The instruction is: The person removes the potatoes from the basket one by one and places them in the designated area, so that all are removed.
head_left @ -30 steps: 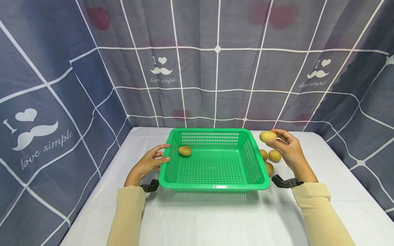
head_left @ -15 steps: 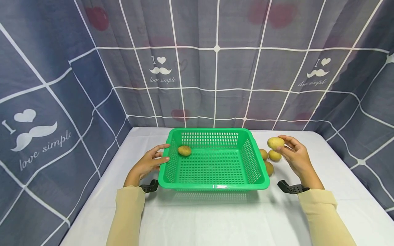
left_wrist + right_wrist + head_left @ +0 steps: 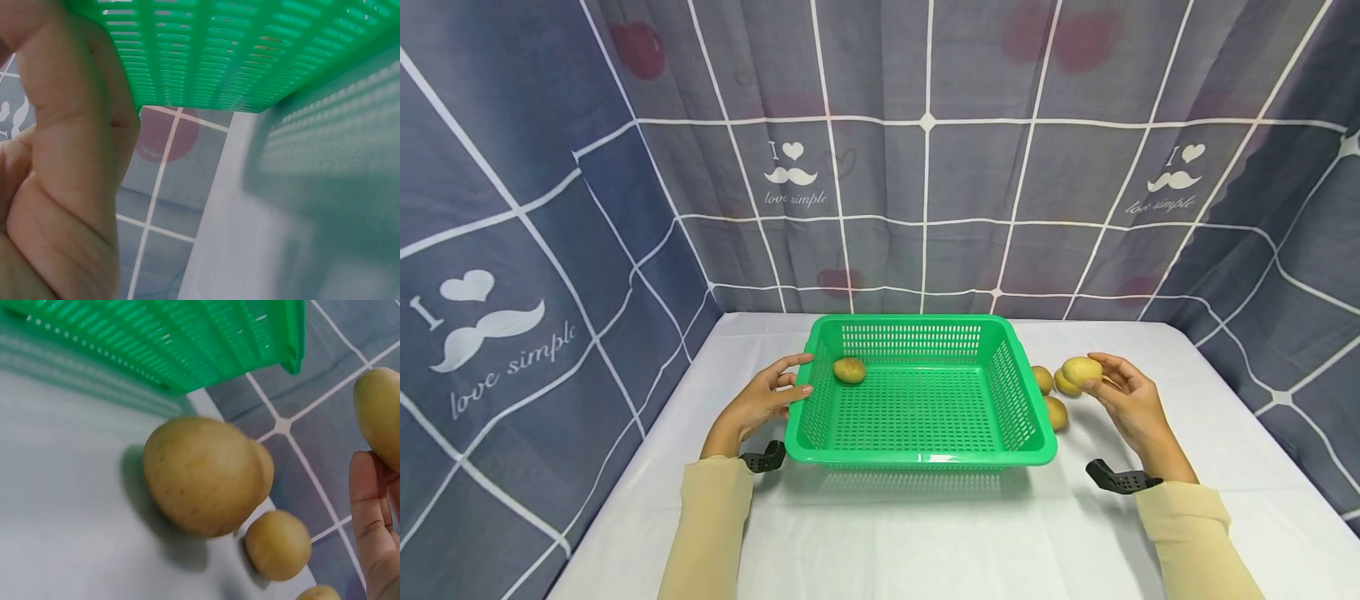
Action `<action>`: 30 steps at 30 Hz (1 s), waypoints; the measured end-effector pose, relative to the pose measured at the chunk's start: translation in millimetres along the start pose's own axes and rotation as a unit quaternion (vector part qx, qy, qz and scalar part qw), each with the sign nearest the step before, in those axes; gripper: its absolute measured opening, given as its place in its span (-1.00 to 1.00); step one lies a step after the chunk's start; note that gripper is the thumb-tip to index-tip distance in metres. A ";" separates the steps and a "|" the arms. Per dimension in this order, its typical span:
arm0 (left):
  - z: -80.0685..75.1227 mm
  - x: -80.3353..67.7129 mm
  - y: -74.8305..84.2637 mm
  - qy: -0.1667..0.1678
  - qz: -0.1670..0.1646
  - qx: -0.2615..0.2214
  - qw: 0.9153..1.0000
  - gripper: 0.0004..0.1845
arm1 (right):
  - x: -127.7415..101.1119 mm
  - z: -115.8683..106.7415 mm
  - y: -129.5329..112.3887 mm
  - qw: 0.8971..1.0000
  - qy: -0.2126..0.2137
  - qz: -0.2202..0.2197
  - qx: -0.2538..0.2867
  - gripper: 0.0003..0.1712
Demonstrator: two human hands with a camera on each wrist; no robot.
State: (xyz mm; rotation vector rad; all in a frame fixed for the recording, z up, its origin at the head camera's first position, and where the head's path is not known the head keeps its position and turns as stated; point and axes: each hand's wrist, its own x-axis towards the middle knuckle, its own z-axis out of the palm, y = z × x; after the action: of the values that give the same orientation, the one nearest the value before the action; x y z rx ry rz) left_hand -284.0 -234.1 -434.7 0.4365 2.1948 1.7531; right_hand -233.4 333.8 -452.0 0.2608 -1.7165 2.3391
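A green plastic basket (image 3: pixel 917 408) stands on the white table, with one potato (image 3: pixel 849 370) inside near its left wall. My left hand (image 3: pixel 765 394) grips the basket's left rim, thumb and forefinger at the edge; in the left wrist view its fingers (image 3: pixel 69 112) lie against the slotted side. My right hand (image 3: pixel 1129 398) pinches another potato (image 3: pixel 1081 370) between thumb and fingertips, right of the basket. Below it, loose potatoes (image 3: pixel 1056 412) lie close to the basket's right wall; the right wrist view shows several, a large one (image 3: pixel 200 478) nearest.
A white cloth covers the table (image 3: pixel 910 533). Grey-blue checked curtains (image 3: pixel 880 167) with white lines enclose the back and both sides. Black wrist mounts (image 3: pixel 1123 478) sit at the cuffs of both pale yellow sleeves (image 3: pixel 1187 533).
My right hand has moved right and down with its potato, which now overlaps a potato on the table in the head view. The left hand and basket have stayed in place.
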 end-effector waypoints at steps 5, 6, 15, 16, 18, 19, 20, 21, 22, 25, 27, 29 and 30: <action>0.2 -1.0 -0.3 0.000 0.000 -0.003 1.000 -0.26 | -4.4 -8.9 8.6 1.000 0.002 0.002 0.001 -0.38; 0.2 -1.2 -0.2 0.000 -0.001 -0.003 1.000 -0.26 | -5.4 -10.2 10.3 1.000 0.002 0.002 -0.001 -0.37; 0.6 0.0 0.2 0.000 0.001 -0.002 1.000 -0.27 | -13.0 -20.0 22.9 1.000 0.009 -0.010 -0.002 -0.41; 0.7 0.2 0.2 0.000 0.001 -0.003 1.000 -0.26 | -13.6 -21.4 24.1 1.000 0.007 -0.014 -0.001 -0.40; 0.7 0.6 0.0 0.000 0.002 -0.002 1.000 -0.26 | -15.1 -24.3 25.7 1.000 0.009 -0.018 -0.001 -0.39; 0.7 0.7 0.0 0.000 0.003 -0.002 1.000 -0.26 | -15.7 -25.8 26.4 1.000 0.010 -0.018 -0.003 -0.38; 0.7 0.8 0.0 0.000 0.003 -0.002 1.000 -0.26 | -16.4 -27.3 27.1 1.000 0.012 -0.017 -0.002 -0.38; 0.6 0.7 0.0 0.000 0.003 -0.003 1.000 -0.26 | -17.0 -28.6 27.5 1.000 0.014 -0.015 -0.003 -0.38; 0.6 0.5 0.1 0.000 0.003 -0.003 1.000 -0.26 | -17.6 -29.9 27.8 1.000 0.015 -0.011 -0.002 -0.38; 0.1 -0.1 0.2 0.000 0.001 -0.005 1.000 -0.27 | -19.5 -33.5 28.4 1.000 0.025 0.004 -0.002 -0.38; -0.3 -0.4 0.0 -0.001 -0.002 -0.007 1.000 -0.27 | -21.1 -35.5 28.5 0.999 0.035 0.017 -0.010 -0.39; -0.6 -0.2 -0.4 -0.001 -0.006 -0.009 1.000 -0.28 | -22.4 -37.6 28.9 0.999 0.042 0.026 -0.019 -0.39; -0.5 0.0 -0.4 0.000 -0.008 -0.010 1.000 -0.28 | -22.9 -38.2 29.2 0.998 0.046 0.030 -0.023 -0.39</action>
State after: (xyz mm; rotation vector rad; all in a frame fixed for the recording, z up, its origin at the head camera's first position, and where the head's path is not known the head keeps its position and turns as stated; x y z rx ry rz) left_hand -284.2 -234.6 -435.0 0.4136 2.1726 1.7641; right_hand -220.2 360.1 -496.4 0.0927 -1.7551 2.3104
